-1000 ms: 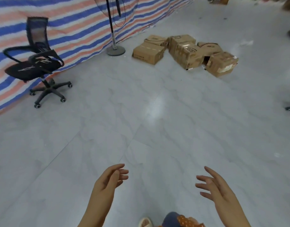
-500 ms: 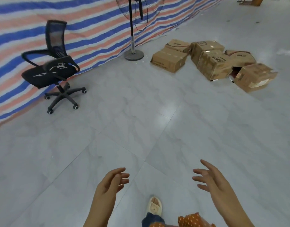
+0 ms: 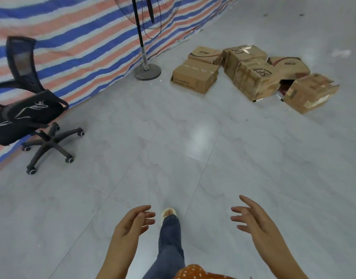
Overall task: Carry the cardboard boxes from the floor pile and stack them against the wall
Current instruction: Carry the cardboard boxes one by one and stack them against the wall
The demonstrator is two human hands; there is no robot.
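Head view: left hand (image 3: 132,223) and right hand (image 3: 253,220) empty, fingers apart; approach boxes (image 3: 253,77) squarely, grip nearest box (image 3: 195,78) by both sides.

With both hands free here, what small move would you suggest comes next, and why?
Probably another step toward the pile of brown cardboard boxes: the left hand and right hand are open and hold nothing, and bare grey tiled floor separates them from the boxes.

I see a loose pile of brown, taped cardboard boxes (image 3: 251,75) on the grey tiled floor, several tilted against each other.
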